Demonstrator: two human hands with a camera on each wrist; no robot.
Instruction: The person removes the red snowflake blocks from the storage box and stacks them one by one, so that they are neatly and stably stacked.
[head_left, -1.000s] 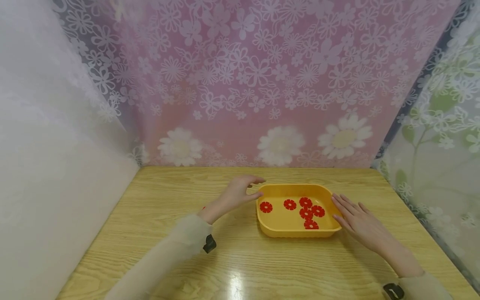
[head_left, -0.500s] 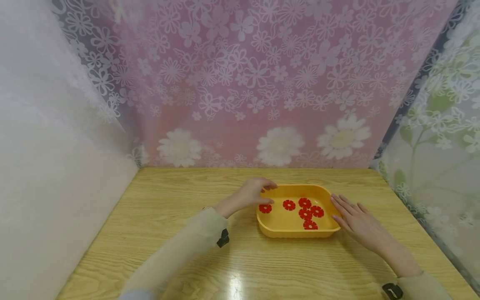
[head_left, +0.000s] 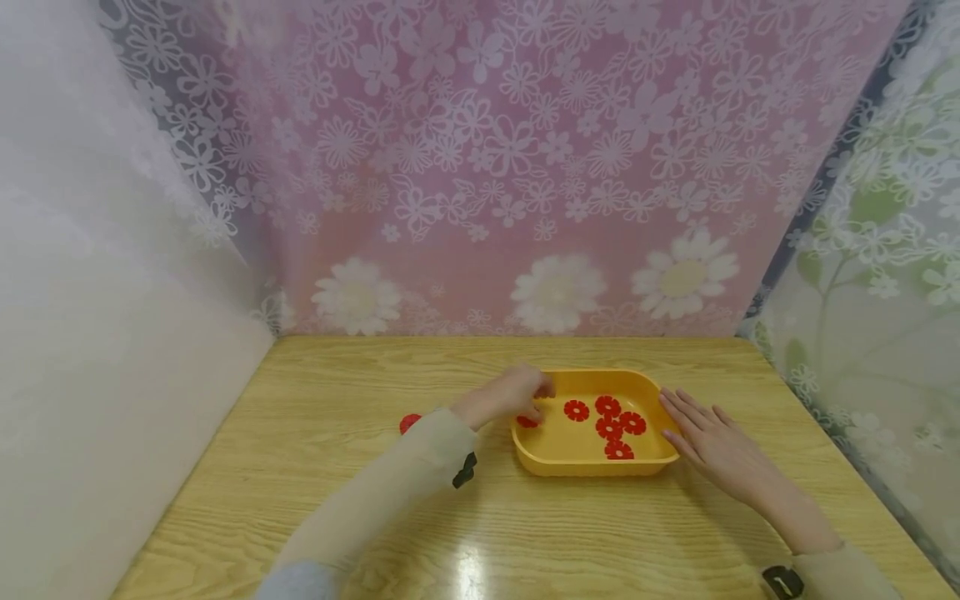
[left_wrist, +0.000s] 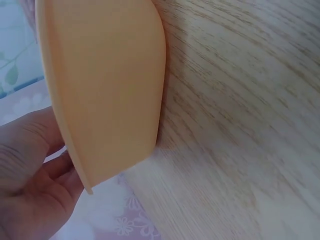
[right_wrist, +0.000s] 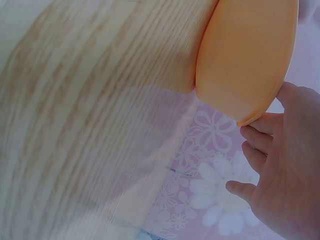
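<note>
A yellow rectangular tray [head_left: 570,442] holds several red notched plastic discs [head_left: 577,410], most of them bunched toward its right side. My left hand [head_left: 510,392] reaches over the tray's left rim, with bent fingers and thumb apart just above the leftmost red disc [head_left: 527,422], which it partly covers. From the left wrist view, the tray wall [left_wrist: 110,90] hides the fingertips of that hand [left_wrist: 35,175]. My right hand [head_left: 716,446] rests its straight fingers against the tray's right rim. In the right wrist view these fingers [right_wrist: 257,137] touch the tray's corner.
Another red disc [head_left: 409,423] lies on the wooden table [head_left: 337,375] left of the tray, partly behind the left sleeve [head_left: 405,467]. Flower-patterned fabric [head_left: 480,167] stands behind the table, with pale sheets at both sides.
My left hand has moved right and down, from beside the tray's left rim to over the leftmost disc inside. The red disc on the table shows more. The right hand stays put.
</note>
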